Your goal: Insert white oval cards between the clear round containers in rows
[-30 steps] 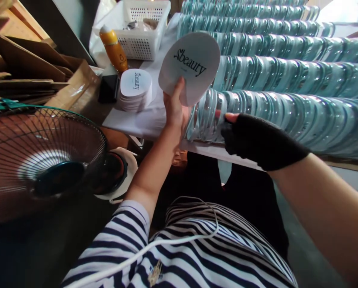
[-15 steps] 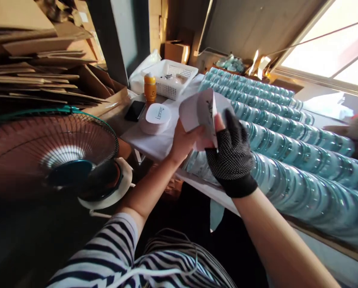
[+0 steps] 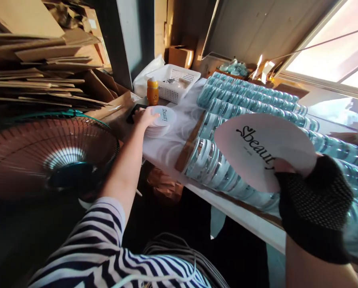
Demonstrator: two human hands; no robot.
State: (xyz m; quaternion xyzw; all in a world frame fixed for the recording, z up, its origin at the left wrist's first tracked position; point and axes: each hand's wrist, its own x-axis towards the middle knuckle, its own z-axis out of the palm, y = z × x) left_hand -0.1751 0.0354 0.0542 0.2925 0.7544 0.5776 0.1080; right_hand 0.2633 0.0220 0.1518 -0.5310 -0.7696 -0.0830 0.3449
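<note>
My left hand grips the left side of a stack of rounded white cards, thumb over the top card and fingers partly hidden. The stack rests on the white-covered table, its top card printed with "beauty". In a black dotted glove with bare fingertips, my right hand is closed on a large rounded white card. That card is tilted, with the "beauty" print facing me, and is held over rows of clear round plastic containers lying on their sides.
Beyond the stack stand an orange bottle and a white perforated basket. A dark phone lies beside my left hand. At left are a fan and piled flat cardboard. A wooden strip borders the container rows.
My left hand has moved left from the bundle of cards held in front of me to the stack on the table. My right hand has swung right with one card, now turned face up.
</note>
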